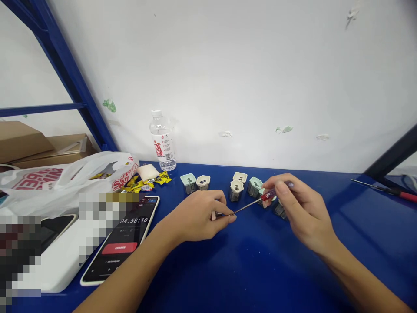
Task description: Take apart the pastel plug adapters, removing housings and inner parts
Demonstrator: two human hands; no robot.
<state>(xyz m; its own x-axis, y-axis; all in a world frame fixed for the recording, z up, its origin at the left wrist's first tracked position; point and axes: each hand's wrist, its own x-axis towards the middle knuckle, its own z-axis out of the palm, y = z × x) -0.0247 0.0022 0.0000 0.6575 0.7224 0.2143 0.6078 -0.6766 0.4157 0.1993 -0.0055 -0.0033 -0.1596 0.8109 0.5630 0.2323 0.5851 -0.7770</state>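
Note:
My right hand (pixel 298 208) pinches a small screwdriver (pixel 257 201) with a red handle; its metal shaft slants down to the left. The tip meets a small part (pixel 215 214) that my left hand (pixel 198 215) grips low over the blue table (pixel 260 269), fingers curled round it so most of it is hidden. Several small square pencil-sharpener-like pieces, green and cream, stand behind the hands: two (pixel 195 182) at the left, a cluster (pixel 243 184) between and behind the hands, some partly hidden by my right hand.
A water bottle (pixel 162 141) stands by the white wall. A phone (pixel 122 243) showing a timer lies at the left beside a white device (pixel 58 261). A white plastic bag (pixel 65 178) and yellow wrappers (pixel 143 183) sit behind. Another red-handled screwdriver (pixel 387 190) lies far right. Cardboard boxes (pixel 39 145) stand left.

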